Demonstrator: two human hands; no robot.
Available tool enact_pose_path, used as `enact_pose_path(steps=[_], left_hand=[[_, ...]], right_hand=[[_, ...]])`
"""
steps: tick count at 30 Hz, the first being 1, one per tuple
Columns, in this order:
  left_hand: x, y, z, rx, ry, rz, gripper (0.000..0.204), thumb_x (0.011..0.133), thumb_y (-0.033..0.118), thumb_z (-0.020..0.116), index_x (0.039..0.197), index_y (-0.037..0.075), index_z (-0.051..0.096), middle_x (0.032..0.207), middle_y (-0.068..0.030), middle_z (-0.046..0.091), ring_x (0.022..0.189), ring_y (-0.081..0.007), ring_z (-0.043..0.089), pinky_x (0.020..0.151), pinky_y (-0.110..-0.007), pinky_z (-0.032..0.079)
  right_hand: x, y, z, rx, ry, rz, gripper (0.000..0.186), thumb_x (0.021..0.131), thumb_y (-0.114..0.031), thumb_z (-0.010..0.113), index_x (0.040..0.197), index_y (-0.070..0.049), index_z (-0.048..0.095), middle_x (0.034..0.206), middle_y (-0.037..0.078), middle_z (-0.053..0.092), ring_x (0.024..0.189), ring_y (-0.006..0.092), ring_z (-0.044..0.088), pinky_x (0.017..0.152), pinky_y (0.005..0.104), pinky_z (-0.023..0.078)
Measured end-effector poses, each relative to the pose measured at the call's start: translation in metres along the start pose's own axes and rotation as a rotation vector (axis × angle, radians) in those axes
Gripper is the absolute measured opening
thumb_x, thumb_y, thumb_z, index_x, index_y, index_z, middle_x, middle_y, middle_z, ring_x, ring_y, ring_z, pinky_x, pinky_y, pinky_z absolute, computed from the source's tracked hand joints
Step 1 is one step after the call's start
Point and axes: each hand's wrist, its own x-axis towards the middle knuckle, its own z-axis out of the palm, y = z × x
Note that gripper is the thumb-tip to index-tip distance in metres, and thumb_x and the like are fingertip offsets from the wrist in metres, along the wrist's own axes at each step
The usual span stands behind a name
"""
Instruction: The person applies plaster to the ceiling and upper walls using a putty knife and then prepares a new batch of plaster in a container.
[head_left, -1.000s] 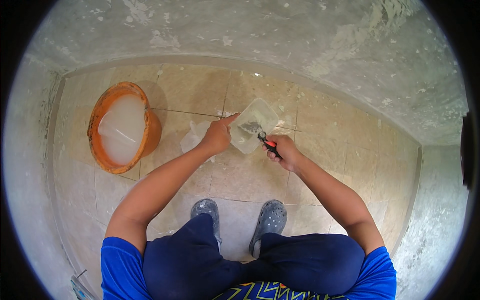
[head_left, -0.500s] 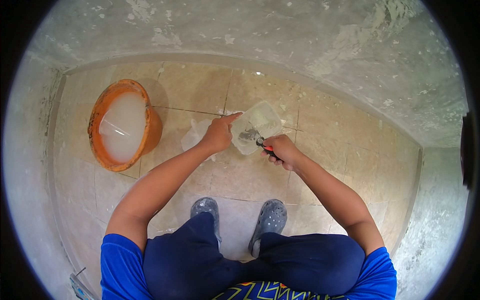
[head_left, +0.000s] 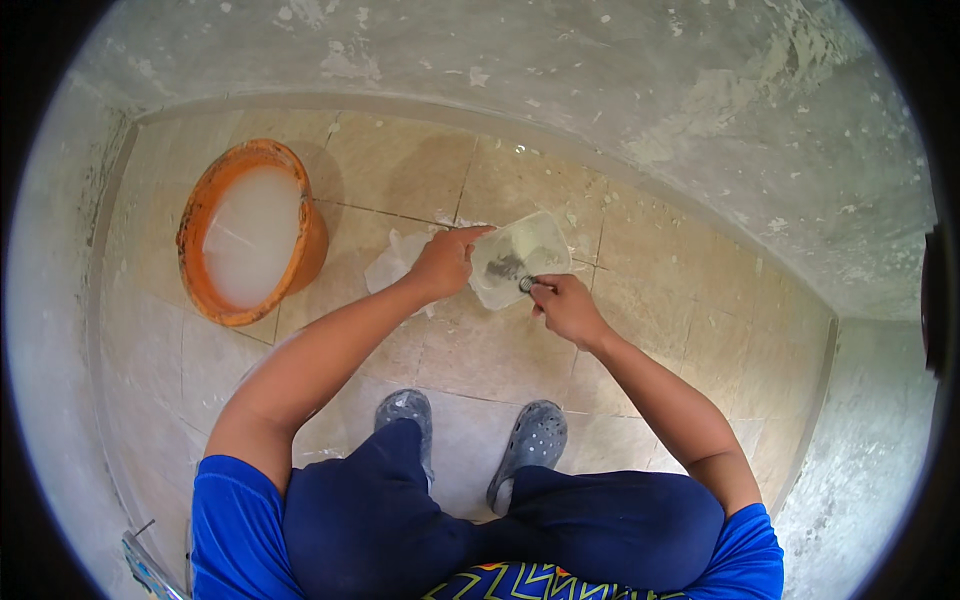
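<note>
A translucent plastic tub (head_left: 548, 238) with pale residue inside is tilted in front of me. My left hand (head_left: 443, 265) grips its left side, index finger stretched along the rim. My right hand (head_left: 572, 308) is closed around the handle of a putty knife (head_left: 526, 284); the metal collar shows at the tub's near right edge. A grey patch inside the tub looks like its blade, but the edges are blurred. Below my left hand, a crumpled whitish plastic sheet (head_left: 390, 262) lies on the tiles, partly covered by the hand.
An orange bucket (head_left: 312, 250) of cloudy white liquid stands to the left. Patchy grey walls (head_left: 480, 60) close in the far side and both flanks. My grey clogs (head_left: 530, 440) rest on the tiled floor (head_left: 640, 350). White flecks dot the tiles near the far wall.
My right hand has turned, so the black-and-red handle visible earlier is now hidden in the fist. The tub has turned slightly. My left hand keeps its hold. The whole view has shifted a little.
</note>
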Motion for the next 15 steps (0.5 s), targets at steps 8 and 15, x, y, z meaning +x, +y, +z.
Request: enact_pose_path(steps=[8,15], left_hand=[[-0.001,0.006,-0.001,0.005,-0.021,-0.077,0.042,0.097,-0.008,0.051,0.135,0.003,0.067,0.124,-0.0229,0.073,0.113,-0.0343,0.072,0.098,-0.037,0.053],[-0.001,-0.004,0.005,-0.018,0.099,-0.078,0.047,0.087,-0.008,0.054,0.130,0.004,0.069,0.093,-0.0223,0.073,0.082,-0.0339,0.070,0.078,-0.040,0.055]], right_hand=[[0.002,-0.017,-0.005,0.698,0.029,0.352,0.018,0.102,-0.019,0.053,0.098,-0.003,0.060,0.081,0.009,0.061,0.053,0.0141,0.051,0.042,0.0288,0.030],[-0.008,-0.025,0.075,0.838,0.012,0.345,0.017,0.103,-0.016,0.051,0.100,0.000,0.056,0.080,0.011,0.060,0.051,0.0171,0.054,0.041,0.0329,0.039]])
